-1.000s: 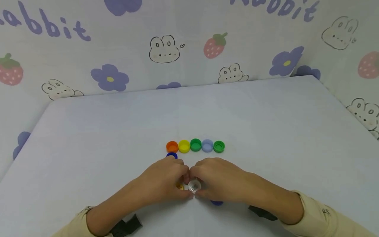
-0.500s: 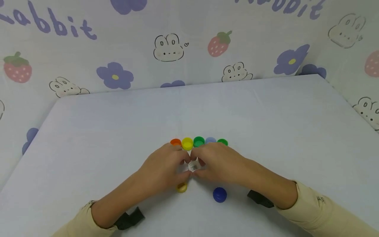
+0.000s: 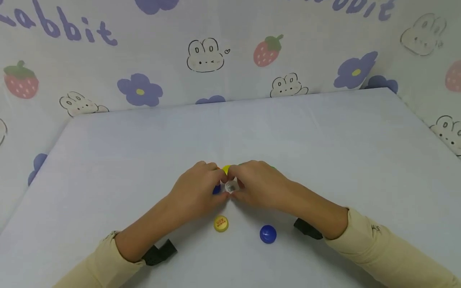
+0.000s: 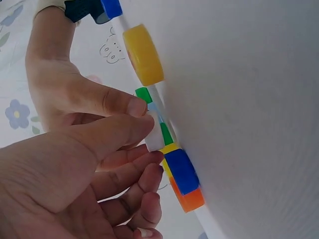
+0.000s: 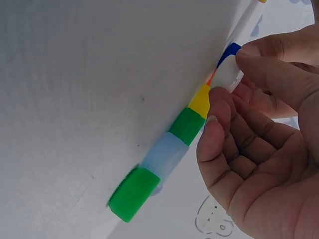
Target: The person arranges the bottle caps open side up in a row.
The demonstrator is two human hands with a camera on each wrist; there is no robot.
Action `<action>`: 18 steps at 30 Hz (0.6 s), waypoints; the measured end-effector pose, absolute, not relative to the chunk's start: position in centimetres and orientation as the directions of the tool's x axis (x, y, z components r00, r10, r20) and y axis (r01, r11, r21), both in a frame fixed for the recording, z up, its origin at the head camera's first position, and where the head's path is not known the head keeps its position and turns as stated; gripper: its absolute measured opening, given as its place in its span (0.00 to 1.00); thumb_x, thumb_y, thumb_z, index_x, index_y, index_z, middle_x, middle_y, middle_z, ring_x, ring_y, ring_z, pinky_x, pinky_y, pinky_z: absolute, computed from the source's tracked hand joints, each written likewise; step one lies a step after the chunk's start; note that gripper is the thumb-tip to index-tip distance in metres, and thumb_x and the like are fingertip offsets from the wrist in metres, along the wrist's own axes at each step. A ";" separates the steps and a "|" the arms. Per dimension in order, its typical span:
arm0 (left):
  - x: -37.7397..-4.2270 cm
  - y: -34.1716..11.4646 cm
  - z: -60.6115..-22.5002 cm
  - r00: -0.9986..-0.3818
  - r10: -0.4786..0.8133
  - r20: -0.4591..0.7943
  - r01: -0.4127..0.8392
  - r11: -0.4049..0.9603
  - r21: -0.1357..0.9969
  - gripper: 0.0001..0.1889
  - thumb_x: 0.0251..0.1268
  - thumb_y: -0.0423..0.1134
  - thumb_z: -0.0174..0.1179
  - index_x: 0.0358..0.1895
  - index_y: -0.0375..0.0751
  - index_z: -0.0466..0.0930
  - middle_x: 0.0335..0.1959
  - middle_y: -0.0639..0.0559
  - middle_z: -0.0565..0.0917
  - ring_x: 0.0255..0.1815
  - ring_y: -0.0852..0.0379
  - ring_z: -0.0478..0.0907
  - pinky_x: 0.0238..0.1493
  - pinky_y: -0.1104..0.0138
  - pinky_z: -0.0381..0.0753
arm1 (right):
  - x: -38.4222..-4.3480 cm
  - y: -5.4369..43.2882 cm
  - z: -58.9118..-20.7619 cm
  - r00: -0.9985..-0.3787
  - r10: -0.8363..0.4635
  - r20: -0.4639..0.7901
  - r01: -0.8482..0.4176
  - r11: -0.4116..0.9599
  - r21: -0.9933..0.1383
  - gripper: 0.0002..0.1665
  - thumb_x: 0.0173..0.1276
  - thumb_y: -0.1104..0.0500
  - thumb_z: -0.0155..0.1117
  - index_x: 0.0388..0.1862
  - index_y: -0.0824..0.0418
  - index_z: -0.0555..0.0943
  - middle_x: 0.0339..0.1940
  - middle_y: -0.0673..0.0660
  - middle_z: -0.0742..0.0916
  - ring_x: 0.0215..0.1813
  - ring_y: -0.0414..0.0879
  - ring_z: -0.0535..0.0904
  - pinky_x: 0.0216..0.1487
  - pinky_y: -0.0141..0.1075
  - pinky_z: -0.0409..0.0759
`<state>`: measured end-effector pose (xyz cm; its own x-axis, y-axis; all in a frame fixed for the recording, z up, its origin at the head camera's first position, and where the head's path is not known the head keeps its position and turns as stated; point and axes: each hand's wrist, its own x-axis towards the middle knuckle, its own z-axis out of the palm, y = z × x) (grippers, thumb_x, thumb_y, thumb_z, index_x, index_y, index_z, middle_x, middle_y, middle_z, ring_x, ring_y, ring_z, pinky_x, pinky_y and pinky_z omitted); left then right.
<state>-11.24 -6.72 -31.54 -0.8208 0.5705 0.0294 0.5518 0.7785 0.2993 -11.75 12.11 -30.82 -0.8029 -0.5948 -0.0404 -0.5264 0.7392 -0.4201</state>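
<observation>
Between both hands is a clear-white bottle cap (image 3: pixel 231 187) with a small printed mark on top. My left hand (image 3: pixel 197 186) pinches it from the left and my right hand (image 3: pixel 262 185) from the right, thumbs meeting at its near side. A blue cap (image 4: pixel 181 171) sits beside it, in front of an orange cap (image 4: pixel 187 199). Behind runs a touching row: the orange cap, a yellow cap (image 5: pixel 200 101), a green cap (image 5: pixel 187 125), a light blue cap (image 5: pixel 165 151) and another green cap (image 5: pixel 134 194). The hands hide most of this row in the head view.
Nearer on the white table (image 3: pixel 324 140) lie a gold cap (image 3: pixel 221 223) with red print and a second blue cap (image 3: pixel 268 234) to its right. Black wrist straps show under both forearms. A rabbit-and-strawberry patterned cloth (image 3: pixel 230 80) stands behind the table.
Both hands have moved away from the body with the white cap, up to the blue cap and the row. The gold cap and near blue cap have come into full view.
</observation>
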 end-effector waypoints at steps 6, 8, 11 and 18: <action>-11.5 -6.6 -31.7 -0.816 0.579 -0.012 0.552 0.784 0.284 0.14 0.59 0.42 0.76 0.43 0.38 0.87 0.40 0.52 0.85 0.40 0.52 0.76 0.41 0.65 0.77 | -12.1 11.9 -31.1 -0.806 -0.582 -0.109 -0.488 0.757 -0.435 0.14 0.63 0.62 0.76 0.47 0.59 0.85 0.24 0.47 0.79 0.30 0.42 0.73 0.33 0.33 0.72; -11.6 -6.6 -31.8 -0.812 0.583 -0.019 0.555 0.783 0.281 0.13 0.58 0.42 0.77 0.41 0.39 0.87 0.38 0.52 0.85 0.38 0.53 0.75 0.39 0.65 0.76 | -12.3 11.9 -31.1 -0.795 -0.594 -0.120 -0.489 0.746 -0.451 0.12 0.63 0.62 0.75 0.45 0.59 0.84 0.23 0.47 0.79 0.29 0.42 0.73 0.32 0.32 0.72; -11.8 -6.4 -31.7 -0.806 0.592 -0.004 0.567 0.774 0.281 0.13 0.58 0.41 0.77 0.40 0.39 0.86 0.36 0.53 0.85 0.37 0.53 0.75 0.38 0.66 0.75 | -12.4 12.1 -31.0 -0.795 -0.596 -0.112 -0.490 0.740 -0.461 0.11 0.63 0.63 0.74 0.43 0.58 0.85 0.23 0.46 0.79 0.29 0.41 0.73 0.33 0.32 0.72; -11.7 -6.4 -31.7 -0.811 0.585 0.001 0.559 0.774 0.297 0.13 0.57 0.40 0.77 0.41 0.38 0.87 0.37 0.52 0.85 0.38 0.53 0.76 0.38 0.65 0.76 | -12.1 12.4 -30.8 -0.801 -0.587 -0.117 -0.472 0.740 -0.479 0.14 0.63 0.62 0.74 0.47 0.58 0.84 0.23 0.46 0.80 0.28 0.41 0.74 0.30 0.33 0.73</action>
<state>-11.68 -6.43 -31.73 -0.8110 0.5850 0.0014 0.5590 0.7743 0.2966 -12.08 12.43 -30.81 -0.8011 -0.5870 -0.1171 -0.4721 0.7399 -0.4793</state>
